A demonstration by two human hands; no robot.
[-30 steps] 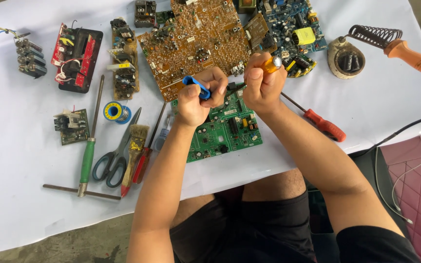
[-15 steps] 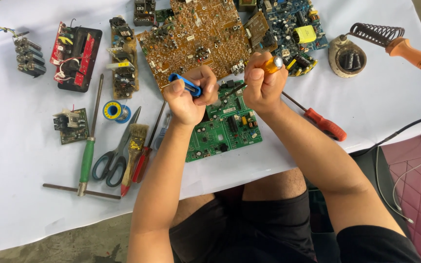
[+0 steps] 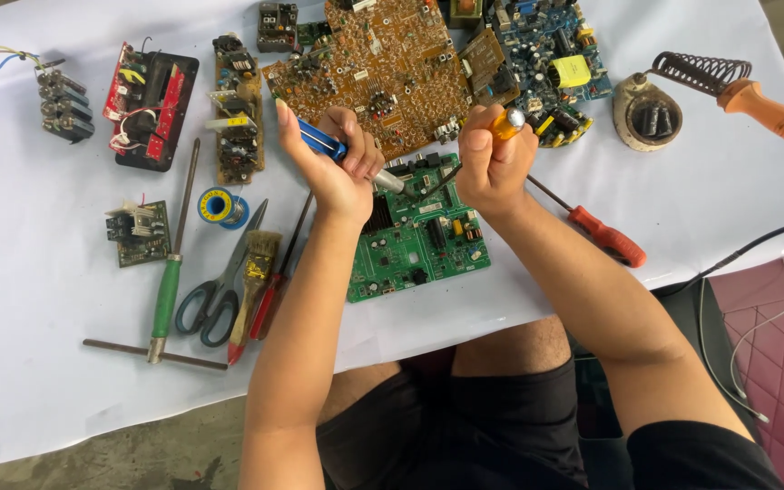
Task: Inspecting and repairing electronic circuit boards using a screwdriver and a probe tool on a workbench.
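Note:
A green circuit board (image 3: 415, 238) lies on the white cloth (image 3: 38, 299) in front of me. My left hand (image 3: 338, 168) grips a blue-handled tool (image 3: 321, 142) whose metal tip points down at the board's top edge. My right hand (image 3: 494, 163) is closed around an orange-handled screwdriver (image 3: 504, 122), its dark shaft angled down-left onto the same part of the board. Both tips meet near the board's upper middle.
A large brown circuit board (image 3: 383, 68) and a blue one (image 3: 551, 54) lie behind. A red-handled screwdriver (image 3: 601, 234), a soldering iron (image 3: 764, 104) on its coil stand (image 3: 648, 111), scissors (image 3: 215, 290), a brush (image 3: 256, 272), solder reel (image 3: 222, 207), green-handled tool (image 3: 167, 281) and small boards (image 3: 147, 104) surround.
My left hand has shifted slightly left and turned, so the blue handle now sticks out more to the upper left. The right hand stays on the orange screwdriver.

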